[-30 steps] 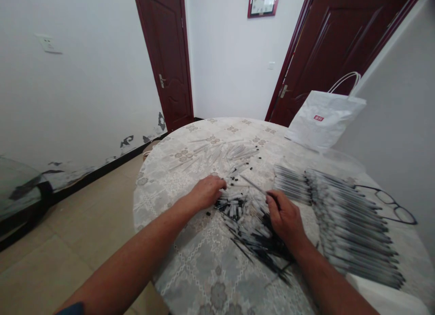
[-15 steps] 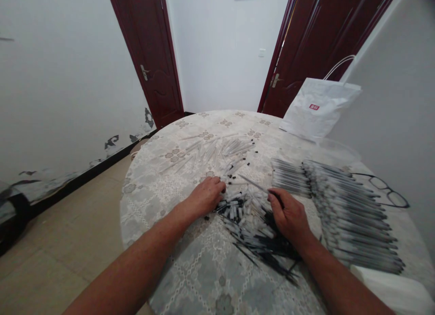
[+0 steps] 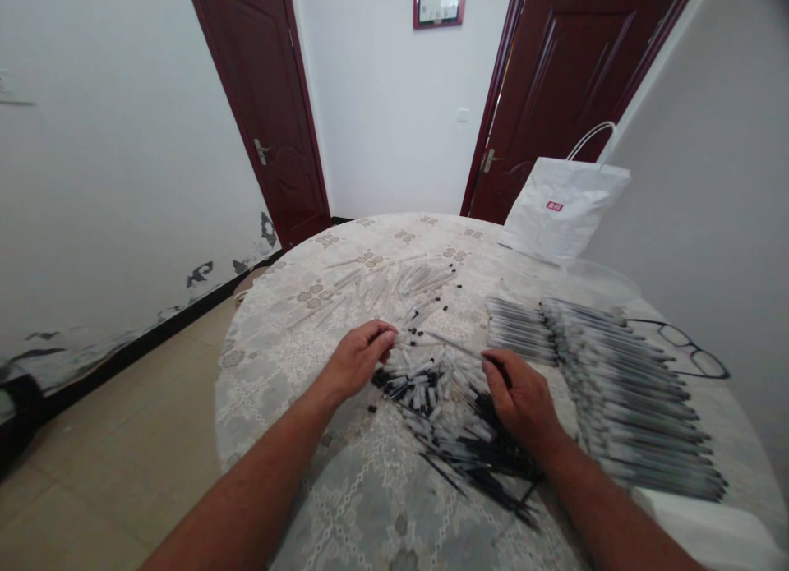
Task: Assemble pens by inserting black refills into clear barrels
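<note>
My right hand [image 3: 521, 394] is closed around one end of a slim pen [image 3: 454, 343], whose other end points left towards my left hand. My left hand [image 3: 361, 356] is pinched, thumb against fingers, just left of the pen's tip; whatever lies between its fingertips is too small to make out. Below and between both hands lies a loose heap of clear and black pen caps [image 3: 425, 390]. Thin black refills [image 3: 493, 464] lie under and in front of my right hand. Small black plugs [image 3: 419, 333] are scattered beyond the heap.
Clear pen barrels [image 3: 394, 283] lie spread at the far middle of the round table [image 3: 259, 398]. Rows of assembled pens [image 3: 641, 407] and a smaller stack [image 3: 521, 329] are on the right, beside eyeglasses [image 3: 684, 345]. A white bag [image 3: 560, 209] stands behind; a white object [image 3: 708, 526] lies front right.
My left hand has come up from the edge of the cap heap, its fingers now pinched. My right hand still holds the pen. The camera has tilted up slightly.
</note>
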`<control>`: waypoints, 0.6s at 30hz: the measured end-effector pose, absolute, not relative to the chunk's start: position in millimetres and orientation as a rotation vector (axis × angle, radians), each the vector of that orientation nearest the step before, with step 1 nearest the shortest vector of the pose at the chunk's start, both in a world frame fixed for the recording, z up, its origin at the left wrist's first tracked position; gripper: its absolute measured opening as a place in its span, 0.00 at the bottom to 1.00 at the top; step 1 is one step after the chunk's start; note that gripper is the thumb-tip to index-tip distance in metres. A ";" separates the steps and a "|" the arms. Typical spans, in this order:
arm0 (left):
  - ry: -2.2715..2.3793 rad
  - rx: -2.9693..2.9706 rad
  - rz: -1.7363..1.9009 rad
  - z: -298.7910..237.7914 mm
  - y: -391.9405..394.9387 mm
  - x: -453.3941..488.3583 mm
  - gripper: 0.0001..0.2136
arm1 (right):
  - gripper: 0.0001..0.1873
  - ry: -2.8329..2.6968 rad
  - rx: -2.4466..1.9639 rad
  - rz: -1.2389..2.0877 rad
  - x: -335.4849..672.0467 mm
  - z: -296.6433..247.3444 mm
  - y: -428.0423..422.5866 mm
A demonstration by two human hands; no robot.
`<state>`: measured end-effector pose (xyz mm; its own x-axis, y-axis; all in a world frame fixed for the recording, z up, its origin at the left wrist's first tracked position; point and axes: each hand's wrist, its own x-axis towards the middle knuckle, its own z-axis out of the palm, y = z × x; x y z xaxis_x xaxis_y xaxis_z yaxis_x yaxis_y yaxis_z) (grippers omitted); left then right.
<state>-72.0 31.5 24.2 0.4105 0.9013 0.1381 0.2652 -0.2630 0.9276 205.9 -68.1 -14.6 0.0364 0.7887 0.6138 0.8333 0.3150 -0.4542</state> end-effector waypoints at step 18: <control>0.877 1.002 1.024 27.8 8.6 -33.1 0.16 | 0.09 -1.830 -1.280 -0.045 199.9 -11.2 -71.5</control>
